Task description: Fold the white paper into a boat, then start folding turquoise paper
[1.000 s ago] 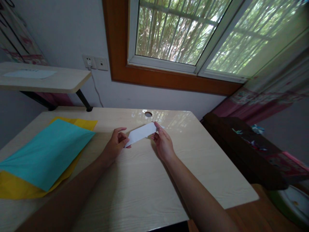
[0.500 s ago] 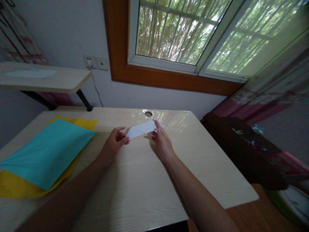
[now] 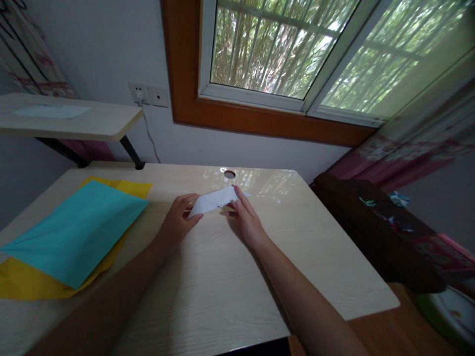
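Observation:
A folded piece of white paper point(image 3: 212, 200) is held a little above the desk, tilted, between both hands. My left hand point(image 3: 180, 216) grips its left end, thumb in front and the other fingers behind. At the right end, my right hand point(image 3: 245, 213) has its index finger along the paper's edge, with the thumb and other fingers beneath and partly hidden. To the left of the hands lies a turquoise sheet point(image 3: 79, 230) on top of a yellow sheet point(image 3: 22, 284).
The wooden desk point(image 3: 218, 277) has a round cable hole point(image 3: 229, 174) near its back edge. A raised shelf point(image 3: 107, 123) stands at the back left, bearing a pale sheet. A dark cabinet point(image 3: 356, 222) with small colourful items is on the right, below the window.
My left hand has shifted its grip, its fingers now reaching further behind the paper's left end. My right hand and the paper have moved slightly left.

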